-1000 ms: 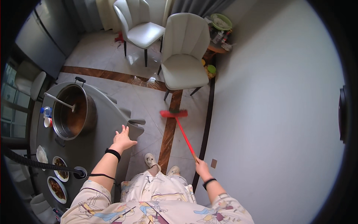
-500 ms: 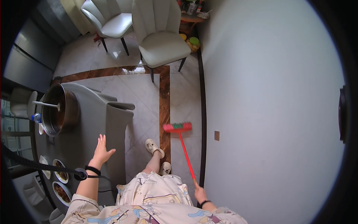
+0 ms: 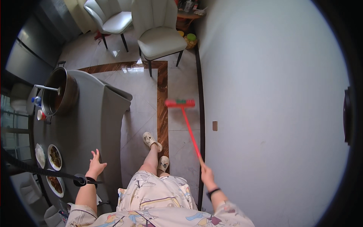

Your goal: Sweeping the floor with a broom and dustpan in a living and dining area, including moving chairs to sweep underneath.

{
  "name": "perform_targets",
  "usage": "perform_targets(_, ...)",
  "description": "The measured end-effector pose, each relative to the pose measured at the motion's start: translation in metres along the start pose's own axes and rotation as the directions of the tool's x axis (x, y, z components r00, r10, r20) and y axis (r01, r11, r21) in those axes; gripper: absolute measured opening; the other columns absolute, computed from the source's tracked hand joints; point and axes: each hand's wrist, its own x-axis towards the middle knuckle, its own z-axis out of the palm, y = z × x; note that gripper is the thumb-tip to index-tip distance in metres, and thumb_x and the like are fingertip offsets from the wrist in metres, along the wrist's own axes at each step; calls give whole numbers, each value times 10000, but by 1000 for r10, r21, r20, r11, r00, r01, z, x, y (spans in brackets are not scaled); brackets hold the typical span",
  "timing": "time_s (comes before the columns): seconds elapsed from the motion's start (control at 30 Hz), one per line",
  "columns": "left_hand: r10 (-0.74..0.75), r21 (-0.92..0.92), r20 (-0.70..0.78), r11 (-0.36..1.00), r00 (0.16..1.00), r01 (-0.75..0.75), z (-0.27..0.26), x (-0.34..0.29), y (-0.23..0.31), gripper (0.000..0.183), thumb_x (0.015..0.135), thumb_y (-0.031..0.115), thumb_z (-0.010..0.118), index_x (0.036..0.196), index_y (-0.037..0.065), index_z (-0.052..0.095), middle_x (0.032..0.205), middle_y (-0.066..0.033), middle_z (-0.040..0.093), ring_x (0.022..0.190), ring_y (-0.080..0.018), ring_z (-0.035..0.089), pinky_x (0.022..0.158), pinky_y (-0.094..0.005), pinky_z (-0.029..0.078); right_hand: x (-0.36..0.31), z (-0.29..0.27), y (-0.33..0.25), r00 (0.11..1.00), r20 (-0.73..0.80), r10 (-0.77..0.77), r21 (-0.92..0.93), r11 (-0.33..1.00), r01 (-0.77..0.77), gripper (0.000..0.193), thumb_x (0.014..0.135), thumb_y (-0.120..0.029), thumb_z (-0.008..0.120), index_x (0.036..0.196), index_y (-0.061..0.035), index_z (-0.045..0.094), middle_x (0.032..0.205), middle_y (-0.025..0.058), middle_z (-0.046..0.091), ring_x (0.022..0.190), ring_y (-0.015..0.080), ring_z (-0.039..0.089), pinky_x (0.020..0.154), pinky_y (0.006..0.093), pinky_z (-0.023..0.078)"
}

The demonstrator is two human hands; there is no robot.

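My right hand (image 3: 207, 174) grips the lower end of a red broom (image 3: 188, 125), whose handle slants up to a red brush head resting on the tiled floor close to the white wall (image 3: 272, 94). My left hand (image 3: 96, 165) is open with fingers spread, hovering over the edge of the grey table (image 3: 94, 121); a black band sits on that wrist. My feet in pale slippers (image 3: 153, 142) stand on the marble floor between table and wall.
A large metal pot (image 3: 58, 94) with a ladle stands on the table, with plates of food (image 3: 55, 157) at the left. Two cream chairs (image 3: 159, 34) stand at the top. A brown inlay strip (image 3: 163, 113) runs along the floor.
The view has shifted so the chairs and pot sit higher and further left. The broom head has moved nearer the wall. My left hand has drawn back along the table edge.
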Motion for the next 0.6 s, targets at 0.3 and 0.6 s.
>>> perform_targets(0.3, -52, 30, 51, 998, 997, 51, 3, 3, 6, 990, 747, 151, 684, 1474, 186, 13, 1517, -202, 5, 1288, -561, 181, 1100, -467, 256, 195, 31, -64, 996, 44, 76, -191, 979, -66, 350, 875, -138, 514, 1210, -201, 591, 1047, 192, 635, 981, 361, 603, 813, 449, 483)
perform_targets(0.6, -51, 33, 83, 998, 995, 48, -3, 4, -4, 943, 773, 79, 635, 1475, 191, 17, 1519, -193, 4, 1286, -553, 183, 1100, -445, 266, -92, 57, 127, 984, 136, 112, 23, 993, -116, 357, 897, -110, 487, 1251, -100, 535, 677, 285, 497, 589, 158, 535, 546, 395, 434)
